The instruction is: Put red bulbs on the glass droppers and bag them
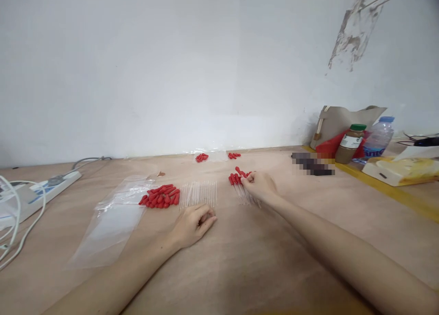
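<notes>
A pile of red rubber bulbs (160, 196) lies on the wooden table (240, 260), beside a row of clear glass tubes (199, 194). My left hand (192, 223) rests on the table just below those tubes, fingers curled loosely; I cannot make out anything in them. My right hand (259, 185) is pinched at a group of finished droppers with red bulbs (240, 182), fingertips on one of them. Two small clusters of red bulbs (201, 157) lie farther back near the wall.
An empty clear plastic bag (109, 223) lies at the left. A power strip with white cables (37, 191) sits at the far left. At the right stand a beige bag (339, 123), a jar (350, 143), a water bottle (377, 139) and a tissue pack (401, 168).
</notes>
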`<state>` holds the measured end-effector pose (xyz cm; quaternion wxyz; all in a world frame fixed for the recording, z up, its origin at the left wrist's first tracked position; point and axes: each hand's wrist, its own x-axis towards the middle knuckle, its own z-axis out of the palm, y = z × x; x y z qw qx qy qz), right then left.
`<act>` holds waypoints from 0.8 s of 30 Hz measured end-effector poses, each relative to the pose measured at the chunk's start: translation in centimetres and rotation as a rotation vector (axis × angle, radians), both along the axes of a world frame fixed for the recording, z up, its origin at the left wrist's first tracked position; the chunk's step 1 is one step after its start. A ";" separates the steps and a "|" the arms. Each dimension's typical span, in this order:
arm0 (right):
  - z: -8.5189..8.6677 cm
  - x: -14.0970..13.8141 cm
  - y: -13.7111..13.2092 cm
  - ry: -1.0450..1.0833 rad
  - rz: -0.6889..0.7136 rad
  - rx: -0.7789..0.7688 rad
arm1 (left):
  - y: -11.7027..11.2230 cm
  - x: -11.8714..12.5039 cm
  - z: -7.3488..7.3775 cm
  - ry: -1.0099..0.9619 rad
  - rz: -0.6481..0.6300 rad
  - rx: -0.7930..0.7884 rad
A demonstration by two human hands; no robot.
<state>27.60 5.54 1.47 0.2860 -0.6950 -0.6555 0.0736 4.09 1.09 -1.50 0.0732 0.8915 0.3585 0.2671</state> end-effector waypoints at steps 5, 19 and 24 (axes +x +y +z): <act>-1.2 -1.5 1.2 -0.173 -0.055 0.023 | 0.2 -0.1 -0.2 -0.006 0.023 0.002; -1.6 -1.5 0.6 -0.303 -0.031 0.072 | 0.1 0.0 0.0 0.023 0.030 -0.042; -0.8 -3.2 0.0 -0.286 0.092 0.118 | 0.2 0.1 0.1 0.050 0.039 -0.075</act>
